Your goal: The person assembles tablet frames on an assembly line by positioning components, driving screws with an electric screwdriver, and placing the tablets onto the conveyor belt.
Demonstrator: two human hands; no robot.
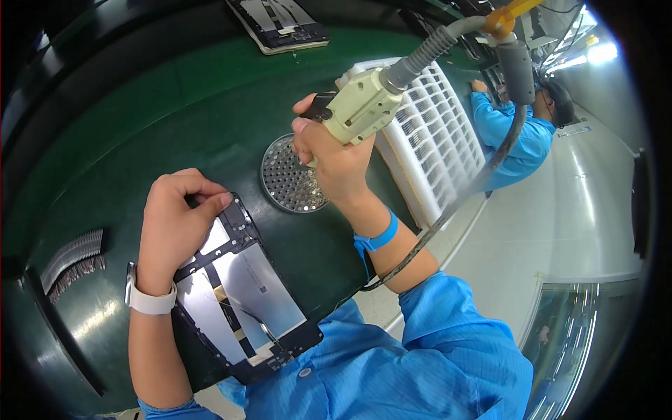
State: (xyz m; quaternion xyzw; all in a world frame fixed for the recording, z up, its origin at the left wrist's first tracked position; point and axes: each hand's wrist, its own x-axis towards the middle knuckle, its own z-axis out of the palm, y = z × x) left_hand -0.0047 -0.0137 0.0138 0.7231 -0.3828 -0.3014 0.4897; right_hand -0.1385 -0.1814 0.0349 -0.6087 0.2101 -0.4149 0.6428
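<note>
My left hand point(175, 220) pinches the upper edge of an opened tablet point(262, 283), thumb and forefinger closed at its corner. The tablet lies tilted at the table's near edge, showing silver panels, a black frame and ribbon cables. My right hand point(339, 157) is wrapped around a cream-coloured power screwdriver point(364, 105) with a grey ribbed sleeve. Its working tip is hidden behind my hand. Just below and left of that hand sits a round metal dish point(274, 175) with many holes and small shiny screws.
A white foam tray point(448, 122) with a grid of slots stands right of the dish. Another opened tablet point(280, 24) lies at the far edge. A fanned black strip point(73, 262) lies at left. A grey cable point(483, 175) loops past my right arm. A co-worker point(514, 136) in blue sits at right.
</note>
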